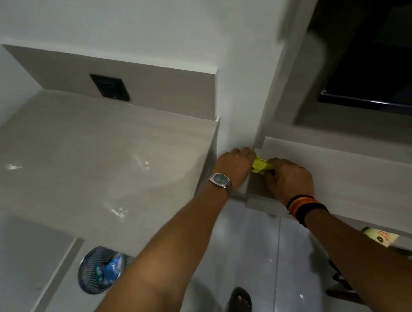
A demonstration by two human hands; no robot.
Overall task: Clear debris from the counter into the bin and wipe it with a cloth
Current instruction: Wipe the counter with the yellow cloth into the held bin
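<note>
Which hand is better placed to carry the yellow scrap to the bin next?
Probably the left hand. It touches the yellow scrap too, and the bin sits on the floor to the left, on its side. The right hand would have to cross the body.

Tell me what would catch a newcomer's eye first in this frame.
The bright yellow-green cloth stands out, bunched between the left hand and right hand in the corner where the counter meets the wall. Next come the wristwatch on the left wrist and the striped bands on the right. Lower left, a mesh bin with blue wrappers inside sits on the floor.
</note>
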